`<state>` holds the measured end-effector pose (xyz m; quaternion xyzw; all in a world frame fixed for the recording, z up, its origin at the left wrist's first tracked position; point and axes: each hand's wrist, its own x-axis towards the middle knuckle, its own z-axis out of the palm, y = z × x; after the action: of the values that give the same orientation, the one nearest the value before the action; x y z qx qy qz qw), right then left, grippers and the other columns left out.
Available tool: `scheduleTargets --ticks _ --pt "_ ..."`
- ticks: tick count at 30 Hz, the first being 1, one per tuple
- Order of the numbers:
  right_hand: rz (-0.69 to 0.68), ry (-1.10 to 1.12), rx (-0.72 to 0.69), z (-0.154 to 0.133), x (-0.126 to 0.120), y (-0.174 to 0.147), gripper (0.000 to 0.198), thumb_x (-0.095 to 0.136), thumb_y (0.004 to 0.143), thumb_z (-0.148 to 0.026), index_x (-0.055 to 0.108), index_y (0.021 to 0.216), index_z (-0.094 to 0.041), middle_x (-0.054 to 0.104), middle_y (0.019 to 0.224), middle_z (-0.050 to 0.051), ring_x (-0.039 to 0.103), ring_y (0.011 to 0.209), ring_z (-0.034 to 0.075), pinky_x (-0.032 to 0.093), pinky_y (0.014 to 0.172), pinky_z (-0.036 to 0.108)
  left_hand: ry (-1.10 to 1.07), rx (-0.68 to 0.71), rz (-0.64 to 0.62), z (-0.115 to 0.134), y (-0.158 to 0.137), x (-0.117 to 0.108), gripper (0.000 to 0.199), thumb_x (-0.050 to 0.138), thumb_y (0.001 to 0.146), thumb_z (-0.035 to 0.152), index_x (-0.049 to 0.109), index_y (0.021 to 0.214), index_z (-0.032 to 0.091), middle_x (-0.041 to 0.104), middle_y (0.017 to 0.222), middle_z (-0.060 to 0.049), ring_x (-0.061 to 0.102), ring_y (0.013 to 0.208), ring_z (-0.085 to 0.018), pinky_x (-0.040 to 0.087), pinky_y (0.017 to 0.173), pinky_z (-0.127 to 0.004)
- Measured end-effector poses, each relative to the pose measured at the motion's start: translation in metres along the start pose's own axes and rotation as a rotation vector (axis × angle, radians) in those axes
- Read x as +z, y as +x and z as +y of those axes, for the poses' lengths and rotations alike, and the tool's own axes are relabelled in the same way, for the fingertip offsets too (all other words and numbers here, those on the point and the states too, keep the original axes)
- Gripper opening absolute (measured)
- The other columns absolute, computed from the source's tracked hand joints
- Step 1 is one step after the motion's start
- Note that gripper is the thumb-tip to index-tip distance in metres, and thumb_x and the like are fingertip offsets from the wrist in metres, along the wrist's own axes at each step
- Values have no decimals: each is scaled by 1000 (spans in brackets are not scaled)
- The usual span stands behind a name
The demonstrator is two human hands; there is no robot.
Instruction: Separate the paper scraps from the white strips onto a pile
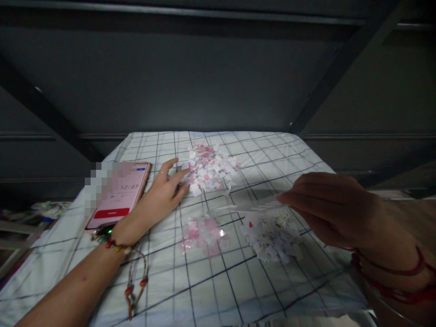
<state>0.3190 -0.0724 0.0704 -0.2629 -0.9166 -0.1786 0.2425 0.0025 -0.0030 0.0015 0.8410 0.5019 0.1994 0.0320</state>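
Probably feather-light, limp and easily scattered, the loose heap of small white and pink paper scraps [213, 170] on the far part of the white checked cloth [265, 152] suits a fingertip pinch at its edge; it looks mixed and ragged. The left hand [165, 188], fingers spread, touches its side, while the right hand [332, 211] pinches a blurred translucent strip [260, 205] above the mostly white pile [272, 240].

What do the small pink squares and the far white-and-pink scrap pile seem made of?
Small pink squares: probably glossy plastic film, translucent-looking with bright glints. White-and-pink scrap pile: likely matte paper, thin flat opaque bits showing no clear shine.
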Motion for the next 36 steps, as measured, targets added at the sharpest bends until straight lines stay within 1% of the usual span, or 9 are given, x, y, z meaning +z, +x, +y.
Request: scheduleTargets --ticks 4,6,12,18,24,27,30,34,36 --pt "45 -82 -43 4 2 0 25 48 79 1 56 95 -16 60 68 3 50 62 16 44 51 29 -33 -8 -24 0 0 0 43 37 92 37 49 127 17 27 143 -14 39 128 -30 35 108 -51" --pt "73 -63 -44 5 2 0 25 48 78 1 56 95 -15 60 68 3 50 62 16 45 52 29 -38 -15 -30 1 -1 0 43 37 92 38 50 127 16 27 143 -15 36 130 -31 33 110 -50" --pt "57 -65 -79 7 7 1 23 47 78 0 57 94 -13 59 66 4 49 61 16 45 53 29 -37 2 -24 0 -2 0 44 35 93 37 49 128 15 26 142 -15 36 131 -30 32 111 -48" --pt "154 -158 47 21 23 0 27 47 79 -1 57 96 -19 62 71 1 54 62 14 44 55 27 -30 18 -8 -4 -1 5 44 36 92 37 49 129 15 25 142 -15 36 131 -31 35 109 -48" --pt "53 -79 95 36 25 -5 29 44 79 0 58 89 -22 65 73 -1 60 67 14 47 61 29 -22 16 -9 -3 -1 4 43 36 92 37 50 127 17 28 141 -14 40 127 -30 38 107 -48" --pt "86 -50 136 41 22 -9 28 44 80 -2 58 89 -24 66 73 -1 61 70 15 48 64 30 -15 -2 -25 -2 -1 3 43 36 92 37 49 127 17 27 142 -14 44 123 -28 39 105 -48" --pt "118 -93 165 43 25 -11 26 44 80 -3 58 89 -23 66 73 0 61 71 17 48 64 32 -1 16 -23 -2 0 4 43 36 92 37 50 126 16 27 142 -15 42 125 -29 38 105 -49" --pt "47 -71 158 45 27 -11 25 43 81 -2 60 87 -21 66 73 0 61 70 16 48 63 30 11 35 -9 -4 0 4 43 36 92 38 51 126 15 28 140 -16 37 130 -31 38 106 -48" --pt "48 -31 151 45 24 -11 22 44 83 -5 59 86 -20 66 72 0 61 70 15 49 64 29 16 32 -8 -4 0 4 43 36 92 38 51 126 15 29 140 -15 38 129 -30 38 106 -49"
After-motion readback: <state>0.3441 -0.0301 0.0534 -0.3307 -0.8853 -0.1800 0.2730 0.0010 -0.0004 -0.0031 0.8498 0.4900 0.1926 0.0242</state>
